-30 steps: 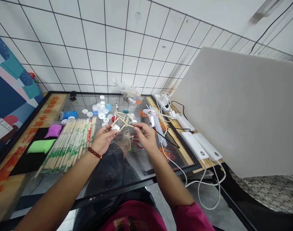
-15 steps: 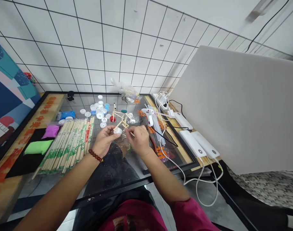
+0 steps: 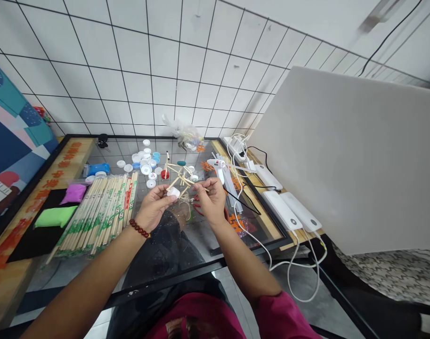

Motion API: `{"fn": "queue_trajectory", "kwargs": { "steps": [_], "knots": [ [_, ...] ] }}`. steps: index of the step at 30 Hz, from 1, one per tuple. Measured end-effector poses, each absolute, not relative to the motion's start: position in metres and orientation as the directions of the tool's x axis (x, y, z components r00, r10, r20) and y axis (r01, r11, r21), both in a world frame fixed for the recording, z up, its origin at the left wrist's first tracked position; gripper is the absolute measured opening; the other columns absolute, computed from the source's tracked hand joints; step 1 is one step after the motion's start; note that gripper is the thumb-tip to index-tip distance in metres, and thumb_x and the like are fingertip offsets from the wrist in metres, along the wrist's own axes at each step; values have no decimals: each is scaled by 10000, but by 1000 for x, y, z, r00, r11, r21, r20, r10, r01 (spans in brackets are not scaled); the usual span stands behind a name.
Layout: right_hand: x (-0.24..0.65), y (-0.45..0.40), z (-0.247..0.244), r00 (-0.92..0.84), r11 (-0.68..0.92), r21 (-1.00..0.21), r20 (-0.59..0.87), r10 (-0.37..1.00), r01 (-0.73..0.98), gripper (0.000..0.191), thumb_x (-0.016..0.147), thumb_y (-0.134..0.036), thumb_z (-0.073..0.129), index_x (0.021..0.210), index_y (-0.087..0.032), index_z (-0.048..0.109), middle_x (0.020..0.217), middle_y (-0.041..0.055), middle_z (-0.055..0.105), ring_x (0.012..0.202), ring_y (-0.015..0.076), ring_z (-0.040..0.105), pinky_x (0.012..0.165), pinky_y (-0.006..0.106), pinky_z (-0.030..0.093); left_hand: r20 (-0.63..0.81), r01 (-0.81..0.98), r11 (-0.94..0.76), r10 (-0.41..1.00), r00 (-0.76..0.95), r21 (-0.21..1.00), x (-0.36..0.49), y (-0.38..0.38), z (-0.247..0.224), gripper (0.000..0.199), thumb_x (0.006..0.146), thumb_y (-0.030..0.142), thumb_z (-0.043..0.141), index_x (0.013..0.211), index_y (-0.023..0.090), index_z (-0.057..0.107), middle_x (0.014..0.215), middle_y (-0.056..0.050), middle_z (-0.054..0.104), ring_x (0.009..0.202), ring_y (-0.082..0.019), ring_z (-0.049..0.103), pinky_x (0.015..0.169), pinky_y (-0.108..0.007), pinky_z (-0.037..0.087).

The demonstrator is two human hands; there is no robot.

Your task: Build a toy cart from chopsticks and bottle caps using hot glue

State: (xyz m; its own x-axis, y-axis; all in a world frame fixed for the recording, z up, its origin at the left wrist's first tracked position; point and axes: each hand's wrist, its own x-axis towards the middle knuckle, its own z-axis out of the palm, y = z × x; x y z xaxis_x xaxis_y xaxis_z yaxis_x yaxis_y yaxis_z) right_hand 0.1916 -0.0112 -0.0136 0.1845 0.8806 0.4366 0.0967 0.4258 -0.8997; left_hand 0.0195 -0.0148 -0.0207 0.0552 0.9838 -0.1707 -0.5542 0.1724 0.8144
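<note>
A small frame of wooden sticks (image 3: 181,177) stands over the glass table in the middle of the head view. My left hand (image 3: 154,207) is closed on a white bottle cap (image 3: 173,191) at the frame's near left end. To the right, my right hand (image 3: 212,197) pinches the end of a thin stick that reaches toward the frame; whether it is joined is too small to tell. A red cap (image 3: 165,174) and a dark green oval piece (image 3: 181,163) are at the frame's far side. Red-handled pliers or scissors show partly beside my right hand.
Wrapped chopsticks (image 3: 98,212), purple clay (image 3: 73,193) and green clay (image 3: 55,216) lie left. Several loose caps (image 3: 146,169) are behind. At right are a glue gun (image 3: 219,169), glue sticks (image 3: 232,188), white power packs (image 3: 283,210) and cables.
My right hand has moved to the right, away from the cap, and turned more upright. The red handles and string below the frame are more visible. My left hand stays on the white cap.
</note>
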Motion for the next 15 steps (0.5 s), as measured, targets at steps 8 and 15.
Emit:
{"fn": "queue_trajectory", "kwargs": {
  "steps": [8, 15],
  "knots": [
    [196, -16, -15, -56, 552, -493, 710, 702, 673, 253, 931, -376, 606, 736, -245, 513, 654, 8, 625, 636, 178, 549, 708, 352, 395, -150, -547, 106, 988, -36, 831, 21, -14, -16, 411, 497, 99, 916, 843, 154, 701, 810, -11, 710, 786, -136, 653, 765, -253, 504],
    [188, -12, -15, -187, 570, -333, 720, 668, 751, 261, 966, -298, 551, 718, -231, 508, 642, 6, 614, 637, 170, 539, 687, 346, 335, -120, -539, 108, 993, 12, 835, 24, -19, -16, 414, 514, 129, 917, 868, 153, 704, 797, -9, 706, 773, -131, 644, 749, -245, 496]
  ]
}}
